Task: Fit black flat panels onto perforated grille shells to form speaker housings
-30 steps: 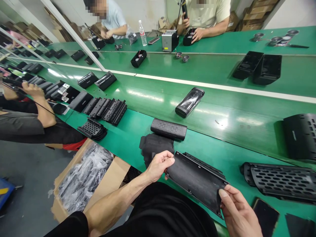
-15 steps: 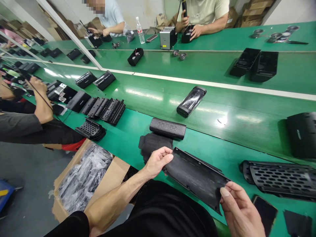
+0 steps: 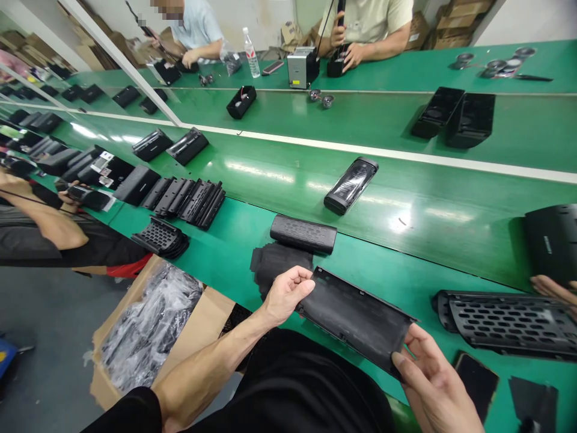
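Between my two hands is a curved black plastic cover (image 3: 356,316), its hollow side facing up and lined with dark sheet. My left hand (image 3: 288,293) pinches its far left corner between thumb and fingers. At the right end, my right hand (image 3: 428,370) grips the edge, thumb on the inner face and fingers behind. Just beyond my left hand lies a pile of thin black sheets (image 3: 279,264). A closed black speaker-like shell (image 3: 303,233) with slots rests against that pile. Right of my right hand are a phone (image 3: 475,382) and a dark sheet (image 3: 534,403).
Slotted black covers (image 3: 509,325) lie stacked at right, near another person's hand (image 3: 556,291) at a black case (image 3: 552,246). A glossy black speaker (image 3: 351,185) sits on the green belt. At left stand rows of covers (image 3: 198,203) and a carton (image 3: 148,331) of plastic-wrapped items.
My right hand has shifted slightly left and up along the cover's end. Another person's hand has appeared at the right-hand case. The worker at left has lowered an arm.
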Action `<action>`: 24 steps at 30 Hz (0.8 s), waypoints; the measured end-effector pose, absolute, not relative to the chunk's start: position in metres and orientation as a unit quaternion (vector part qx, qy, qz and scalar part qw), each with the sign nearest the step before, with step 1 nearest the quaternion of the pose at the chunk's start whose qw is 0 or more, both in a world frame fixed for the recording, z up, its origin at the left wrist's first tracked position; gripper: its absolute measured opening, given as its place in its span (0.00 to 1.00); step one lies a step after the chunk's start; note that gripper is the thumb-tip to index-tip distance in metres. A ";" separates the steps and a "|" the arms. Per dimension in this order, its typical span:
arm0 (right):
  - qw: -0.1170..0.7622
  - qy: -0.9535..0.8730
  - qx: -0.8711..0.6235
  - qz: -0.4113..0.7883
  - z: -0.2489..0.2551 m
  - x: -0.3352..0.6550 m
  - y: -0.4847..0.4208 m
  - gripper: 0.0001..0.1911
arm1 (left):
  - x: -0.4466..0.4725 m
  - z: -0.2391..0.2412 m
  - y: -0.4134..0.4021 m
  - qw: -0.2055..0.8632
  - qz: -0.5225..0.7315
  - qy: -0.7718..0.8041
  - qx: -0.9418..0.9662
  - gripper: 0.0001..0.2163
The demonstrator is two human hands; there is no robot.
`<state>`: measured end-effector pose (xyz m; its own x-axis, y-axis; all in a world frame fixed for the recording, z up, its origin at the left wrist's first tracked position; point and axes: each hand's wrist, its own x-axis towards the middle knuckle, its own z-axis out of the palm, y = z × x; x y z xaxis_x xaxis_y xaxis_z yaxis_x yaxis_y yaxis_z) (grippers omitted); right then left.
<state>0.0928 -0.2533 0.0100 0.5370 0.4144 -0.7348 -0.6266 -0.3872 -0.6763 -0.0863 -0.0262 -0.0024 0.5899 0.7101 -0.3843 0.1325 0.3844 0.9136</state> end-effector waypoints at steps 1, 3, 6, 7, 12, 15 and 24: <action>0.549 0.086 -0.683 0.474 0.009 0.093 -0.255 0.41 | -0.086 -0.003 -0.026 0.726 0.201 0.406 0.518 0.20; 0.555 0.085 -0.674 0.481 0.009 0.093 -0.255 0.40 | -0.086 -0.002 -0.027 0.725 0.204 0.406 0.519 0.20; 0.555 0.030 -0.643 0.528 0.010 0.093 -0.251 0.36 | -0.085 0.000 -0.026 0.724 0.199 0.403 0.523 0.20; 0.552 0.016 -0.639 0.536 0.010 0.094 -0.249 0.35 | -0.084 0.001 -0.026 0.724 0.198 0.403 0.524 0.20; 0.552 0.037 -0.648 0.524 0.017 0.095 -0.245 0.35 | -0.083 0.001 -0.026 0.725 0.201 0.407 0.518 0.20; 0.557 0.032 -0.634 0.536 0.022 0.096 -0.245 0.36 | -0.084 -0.002 -0.026 0.735 0.197 0.406 0.506 0.20; 0.546 0.056 -0.649 0.526 0.005 0.099 -0.256 0.37 | -0.084 -0.009 -0.024 0.744 0.186 0.401 0.500 0.20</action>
